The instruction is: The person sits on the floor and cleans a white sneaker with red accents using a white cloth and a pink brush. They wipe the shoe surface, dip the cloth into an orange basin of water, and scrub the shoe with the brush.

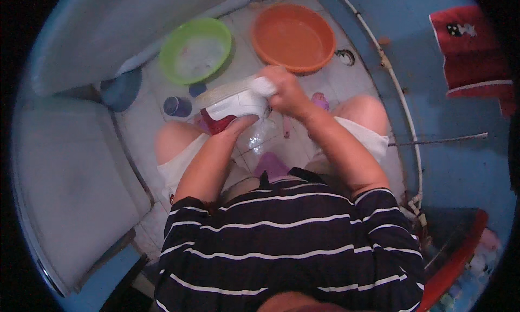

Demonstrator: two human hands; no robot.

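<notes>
In front of my knees a white shoe [231,106] with a dark red lining [219,124] is held tilted, its pale sole [221,90] facing away from me. My left hand [243,123] supports it from below at the red opening, with most of the fingers hidden behind the shoe. At its right end, my right hand [282,86] is closed around a small white piece [263,86]; whether this is a cloth or part of the shoe cannot be told. A clear, shiny streak [256,141], seemingly water, shows below the shoe.
A green basin [164,62] with cloudy liquid and an orange basin [292,68] stand on the tiled floor. A dark blue cup [177,106] lies nearer. Beneath me is a purple seat [270,163]. A pipe [400,86] and a red cloth [467,64] are along the blue wall.
</notes>
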